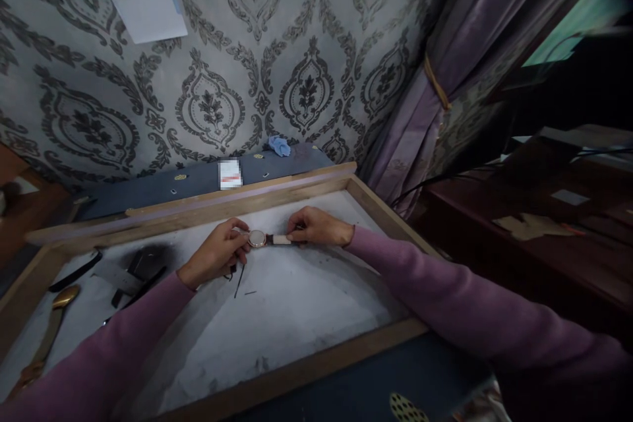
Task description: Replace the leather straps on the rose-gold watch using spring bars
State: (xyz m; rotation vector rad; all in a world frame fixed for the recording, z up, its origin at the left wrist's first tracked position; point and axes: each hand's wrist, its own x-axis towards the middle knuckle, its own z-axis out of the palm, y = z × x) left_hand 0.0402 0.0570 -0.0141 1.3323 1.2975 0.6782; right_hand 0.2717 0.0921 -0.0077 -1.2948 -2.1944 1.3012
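A wristwatch [257, 238] with a round pale face and a rose-gold-coloured rim is held between my two hands, over the white floor of a shallow wooden-framed tray [316, 290]. My left hand [222, 247] is closed on its left side, fingers at the case and the strap end there. My right hand [316, 227] pinches the strap [281, 239] on the other side, dark with a light stretch showing. Just below my left hand lie a thin dark rod [239, 281] and a short dark pin [250, 293].
At the tray's left lie a gold-coloured watch [65, 297], a black strap [76, 273] and several dark pieces, partly behind my left sleeve. Beyond the raised wooden edge are a small white packet [230, 174] and a crumpled blue cloth [279, 146]. A purple curtain [420, 105] hangs at right.
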